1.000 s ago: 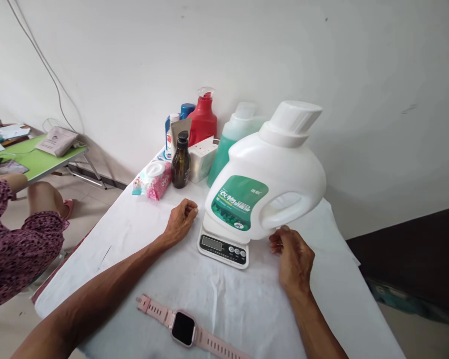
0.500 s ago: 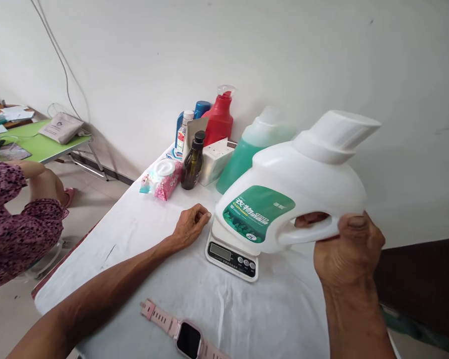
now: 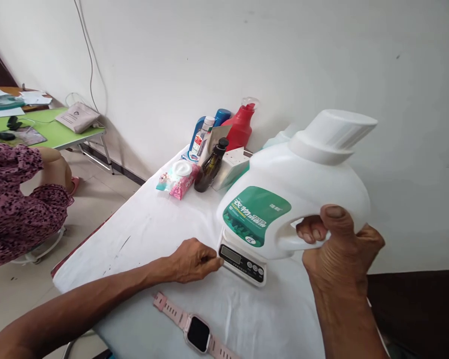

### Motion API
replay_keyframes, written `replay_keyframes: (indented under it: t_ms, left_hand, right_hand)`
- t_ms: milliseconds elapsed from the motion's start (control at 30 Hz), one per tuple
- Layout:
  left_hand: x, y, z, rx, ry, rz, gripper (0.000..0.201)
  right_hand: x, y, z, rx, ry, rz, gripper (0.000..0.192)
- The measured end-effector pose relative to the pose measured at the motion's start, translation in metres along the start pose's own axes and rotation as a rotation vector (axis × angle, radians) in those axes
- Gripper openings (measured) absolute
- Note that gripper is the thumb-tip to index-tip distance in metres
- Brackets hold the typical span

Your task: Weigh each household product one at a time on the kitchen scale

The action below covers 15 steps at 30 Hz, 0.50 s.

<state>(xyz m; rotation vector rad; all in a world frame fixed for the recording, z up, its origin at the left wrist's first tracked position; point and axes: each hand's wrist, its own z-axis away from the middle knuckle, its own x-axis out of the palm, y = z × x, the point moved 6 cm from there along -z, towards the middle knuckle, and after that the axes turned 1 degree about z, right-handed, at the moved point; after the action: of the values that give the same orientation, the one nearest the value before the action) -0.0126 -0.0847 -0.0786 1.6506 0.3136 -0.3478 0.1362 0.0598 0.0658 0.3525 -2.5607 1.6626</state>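
My right hand (image 3: 340, 254) is wrapped round the handle of a large white laundry detergent bottle (image 3: 307, 179) with a green label. The bottle leans, its white cap toward the upper right, and its lower end is over a small digital kitchen scale (image 3: 243, 264). It hides most of the scale's platform, so I cannot tell whether the two touch. My left hand (image 3: 194, 260) rests on the white cloth with its fingers curled in, fingertips at the scale's left front corner. Nothing shows in its grasp. The scale's display looks blank.
A pink smartwatch (image 3: 198, 333) lies near the front. Behind stand a wipes pack (image 3: 177, 179), a dark pump bottle (image 3: 210, 167), a white box (image 3: 232, 164), a red bottle (image 3: 241, 127) and a clear bottle (image 3: 202, 137). A person (image 3: 26, 204) sits at left beside a green table (image 3: 60, 132).
My left hand has slid toward me, from the scale's left side to its front corner. My right hand still grips the bottle, its thumb now higher. The view has shifted slightly.
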Motion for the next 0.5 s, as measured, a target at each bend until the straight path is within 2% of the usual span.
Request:
replay_keyframes:
  t_ms: [100,200,333,500]
  left_hand:
    - [0.020,0.003,0.008,0.093,-0.105,-0.063,0.046]
    - [0.037,0.005,0.011,0.157,-0.166,-0.176,0.048]
    - [0.046,0.005,0.016,0.216,-0.169,-0.358,0.046]
    - [0.053,0.001,0.020,0.266,-0.200,-0.476,0.043]
  right_hand:
    - [0.026,0.000,0.009,0.012,-0.069,-0.041,0.064]
    - [0.057,0.012,0.020,0.065,-0.167,-0.071,0.065]
    - [0.094,0.037,0.040,0.176,-0.307,-0.088,0.066]
    - [0.119,0.067,0.061,0.302,-0.418,-0.141,0.056]
